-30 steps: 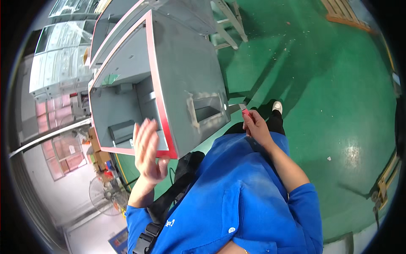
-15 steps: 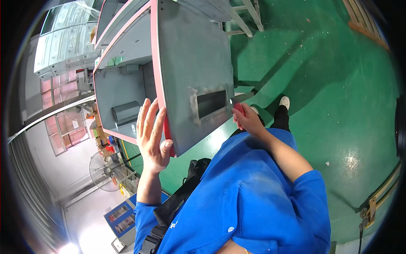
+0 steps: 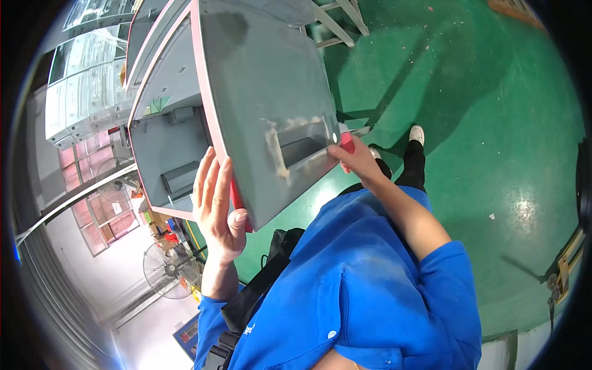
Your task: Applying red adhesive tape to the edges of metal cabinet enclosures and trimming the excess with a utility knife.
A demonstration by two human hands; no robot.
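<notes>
A large grey metal cabinet door (image 3: 265, 92) with a red strip along its edge stands open in front of me. My left hand (image 3: 216, 203) grips its near edge, fingers flat on the inner side and thumb hooked over the red strip. My right hand (image 3: 357, 159) holds a small red tool (image 3: 347, 143) against the right end of the door's recessed handle pocket (image 3: 301, 147), where the paint looks scuffed pale. Behind the door is the grey cabinet interior (image 3: 163, 142).
Green painted floor (image 3: 493, 123) lies to the right, with my feet in white shoes (image 3: 417, 132) on it. A standing fan (image 3: 166, 268) is at the lower left. A metal frame (image 3: 336, 24) is at the top, and yellow equipment (image 3: 564, 271) at the right rim.
My left hand has gone from open beside the door to gripping its red edge. My right hand has moved up with the red tool to the handle pocket. The door fills more of the view.
</notes>
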